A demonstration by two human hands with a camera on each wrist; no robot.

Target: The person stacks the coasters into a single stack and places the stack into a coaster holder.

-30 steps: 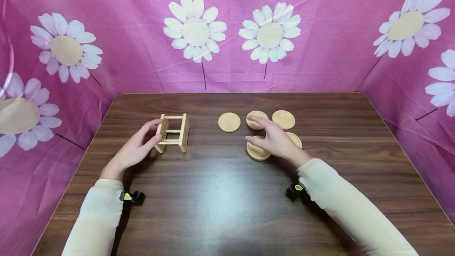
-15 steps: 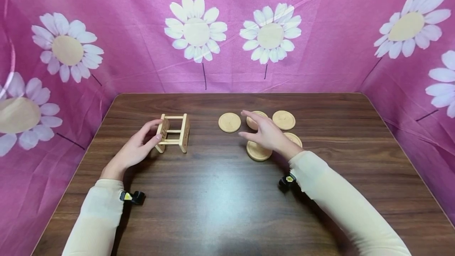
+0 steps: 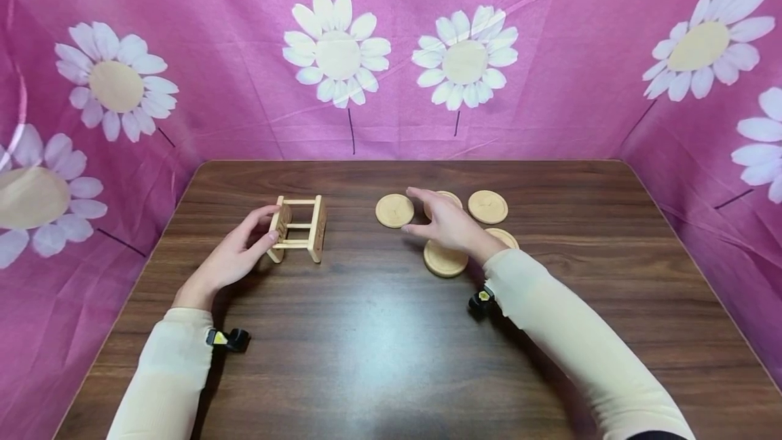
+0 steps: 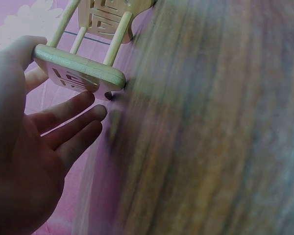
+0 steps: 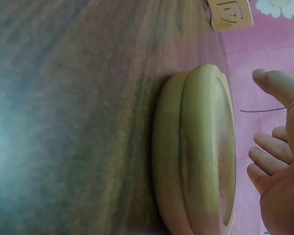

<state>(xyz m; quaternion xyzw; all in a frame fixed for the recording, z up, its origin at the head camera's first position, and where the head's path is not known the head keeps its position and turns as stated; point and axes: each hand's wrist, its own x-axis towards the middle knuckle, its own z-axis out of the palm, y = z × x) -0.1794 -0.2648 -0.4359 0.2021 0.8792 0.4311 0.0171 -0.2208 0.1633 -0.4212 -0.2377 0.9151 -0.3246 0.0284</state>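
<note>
My left hand [image 3: 235,253] holds the near left side panel of a small wooden coaster rack [image 3: 315,229], thumb and forefinger at its edges. Two slotted panels joined by thin dowels make up the rack, seen also in the left wrist view. My right hand [image 3: 455,223] hovers with fingers spread above the round wooden coasters, gripping nothing. Its fingertips are near the leftmost coaster [image 3: 394,210]. Beneath the palm is a pile of coasters [image 3: 444,263]; the right wrist view shows two stacked coasters [image 5: 198,147]. Another coaster [image 3: 452,197] is partly hidden behind the hand.
A coaster [image 3: 488,206] lies at the back right, and one more coaster [image 3: 506,237] is partly covered by the right wrist. All rest on a dark wood-grain table [image 3: 366,331]. A pink flowered cloth [image 3: 391,127] hangs behind and at both sides.
My right hand has moved left over the coasters, from above the pile toward the leftmost coaster. The left hand and the rack have stayed in place.
</note>
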